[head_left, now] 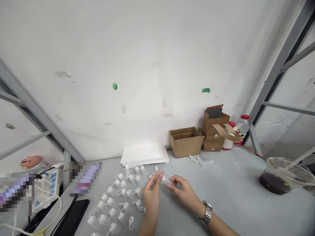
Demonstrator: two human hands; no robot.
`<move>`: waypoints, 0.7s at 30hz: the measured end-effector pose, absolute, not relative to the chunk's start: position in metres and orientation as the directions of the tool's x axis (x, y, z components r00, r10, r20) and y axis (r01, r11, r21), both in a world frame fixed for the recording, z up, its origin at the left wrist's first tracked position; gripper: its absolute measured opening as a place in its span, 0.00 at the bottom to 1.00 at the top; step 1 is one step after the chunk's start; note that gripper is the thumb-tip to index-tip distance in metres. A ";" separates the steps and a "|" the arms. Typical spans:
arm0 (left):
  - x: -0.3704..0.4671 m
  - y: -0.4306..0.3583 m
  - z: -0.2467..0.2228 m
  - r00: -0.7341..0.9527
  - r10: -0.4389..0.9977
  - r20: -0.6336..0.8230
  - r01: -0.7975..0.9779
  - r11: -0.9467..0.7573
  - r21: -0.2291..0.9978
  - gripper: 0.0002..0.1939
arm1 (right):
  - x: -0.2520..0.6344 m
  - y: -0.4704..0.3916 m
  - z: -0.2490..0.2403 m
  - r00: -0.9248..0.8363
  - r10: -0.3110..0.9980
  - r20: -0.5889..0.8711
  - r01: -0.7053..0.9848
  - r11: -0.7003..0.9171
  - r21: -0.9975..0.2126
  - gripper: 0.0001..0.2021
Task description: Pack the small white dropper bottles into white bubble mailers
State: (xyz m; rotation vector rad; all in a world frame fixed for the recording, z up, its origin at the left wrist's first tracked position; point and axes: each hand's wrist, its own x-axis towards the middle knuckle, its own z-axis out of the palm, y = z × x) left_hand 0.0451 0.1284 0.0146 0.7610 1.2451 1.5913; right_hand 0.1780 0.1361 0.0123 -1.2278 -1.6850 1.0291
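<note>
A small translucent plastic bottle [167, 181] is held between my two hands above the table. My left hand [152, 190] pinches its white top end with thumb and fingers. At the other end, the fingers and thumb of my right hand [181, 189] close round the body of the bottle. Several similar small bottles [113, 213] with white caps and looped cap straps stand upright on the grey table, left of my left hand. Part of this group is hidden behind that hand.
Against the wall lies a stack of white sheets [144, 154], beside an open cardboard box [186, 144] and a brown paper bag [213, 136]. Loose translucent pieces [200, 161] lie before the box. A plastic bowl of dark liquid [275, 180] sits right; a black power bank-like slab [73, 218] lies left.
</note>
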 end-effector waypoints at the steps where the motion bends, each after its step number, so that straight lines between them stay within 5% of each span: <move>1: 0.045 0.128 0.014 -0.364 0.929 -0.074 -0.285 -0.036 0.958 0.17 | 0.178 0.136 0.012 -0.222 0.965 0.140 0.318 0.208 -0.925 0.11; 9: 0.043 0.130 0.007 -0.370 0.928 -0.036 -0.160 -0.026 0.987 0.15 | 0.177 0.134 0.014 -0.250 0.956 0.155 0.315 0.232 -0.920 0.12; 15: 0.044 0.132 0.009 -0.329 0.942 -0.068 -0.305 -0.038 0.951 0.23 | 0.177 0.136 0.014 -0.240 0.959 0.147 0.313 0.220 -0.924 0.11; 21: 0.043 0.133 0.008 -0.359 0.931 -0.069 -0.284 -0.039 0.958 0.15 | 0.179 0.136 0.014 -0.243 0.959 0.142 0.345 0.223 -0.912 0.11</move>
